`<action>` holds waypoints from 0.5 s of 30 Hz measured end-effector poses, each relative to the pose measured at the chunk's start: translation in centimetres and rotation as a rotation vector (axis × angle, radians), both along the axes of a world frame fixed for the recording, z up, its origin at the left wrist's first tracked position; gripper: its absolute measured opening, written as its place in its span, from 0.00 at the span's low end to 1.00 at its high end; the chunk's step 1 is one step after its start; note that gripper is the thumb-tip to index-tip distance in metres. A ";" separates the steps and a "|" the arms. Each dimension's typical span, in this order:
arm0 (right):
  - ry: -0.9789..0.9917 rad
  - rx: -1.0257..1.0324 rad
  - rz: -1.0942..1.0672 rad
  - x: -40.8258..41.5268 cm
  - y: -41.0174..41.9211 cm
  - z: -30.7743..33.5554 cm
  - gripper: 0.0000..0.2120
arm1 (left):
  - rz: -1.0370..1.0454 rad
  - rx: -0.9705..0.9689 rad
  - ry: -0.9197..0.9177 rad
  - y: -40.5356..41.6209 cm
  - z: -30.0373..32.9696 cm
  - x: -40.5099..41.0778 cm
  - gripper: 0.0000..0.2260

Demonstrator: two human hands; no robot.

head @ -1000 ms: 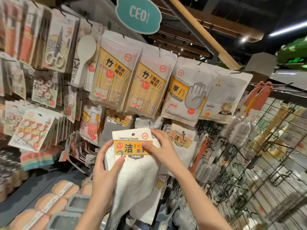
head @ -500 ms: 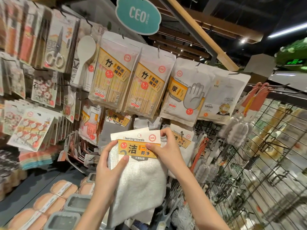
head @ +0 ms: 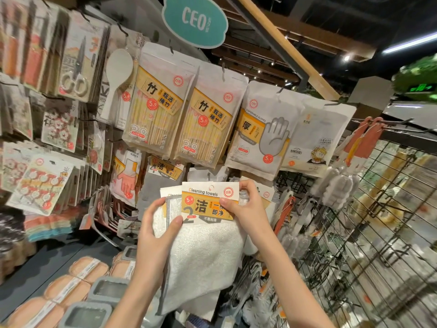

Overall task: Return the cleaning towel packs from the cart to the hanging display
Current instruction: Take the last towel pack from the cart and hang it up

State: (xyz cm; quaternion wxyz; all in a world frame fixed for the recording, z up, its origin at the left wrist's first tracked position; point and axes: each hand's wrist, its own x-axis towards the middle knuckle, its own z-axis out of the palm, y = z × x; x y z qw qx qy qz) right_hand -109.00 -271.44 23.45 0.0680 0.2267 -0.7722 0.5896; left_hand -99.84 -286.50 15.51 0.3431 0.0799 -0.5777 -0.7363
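A shop aisle under a dark ceiling with strip lights; a teal CEO sign (head: 195,20) hangs above a hanging display (head: 94,129) crowded with carded housewares. On the top row hang a white rice paddle (head: 117,79), two bamboo chopstick packs (head: 156,110) side by side, and a disposable gloves pack (head: 262,131); to the far left a scissors card (head: 78,65); to the right a black wire grid panel (head: 369,233) with bottle brushes (head: 335,185) hanging on it; low on the left, lidded containers (head: 80,290) sit on a shelf.

The cleaning towel pack (head: 208,237) is held up in front of the display's lower row, below the chopstick packs; its white cloth hangs down from an orange and white header card printed "Cleaning towels". Just behind it to the left shows the corner of a second cleaning towel card (head: 169,192); whether that one is already on a hook cannot be told.

The left hand (head: 157,235) grips the pack's left edge, thumb on the front by the card's lower corner, fingers curled behind the cloth; the right hand (head: 248,209) pinches the header card at its right side, thumb on the printed face, fingers wrapped over the top corner.
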 end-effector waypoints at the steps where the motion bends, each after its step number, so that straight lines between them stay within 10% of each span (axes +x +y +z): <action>1: 0.012 -0.005 -0.031 -0.2 0.1 -0.1 0.16 | 0.008 0.009 0.005 0.0 0.0 -0.1 0.19; 15: -0.208 -0.160 -0.328 -5.6 6.4 -4.1 0.16 | 0.056 -0.138 0.043 -0.1 0.1 -1.2 0.21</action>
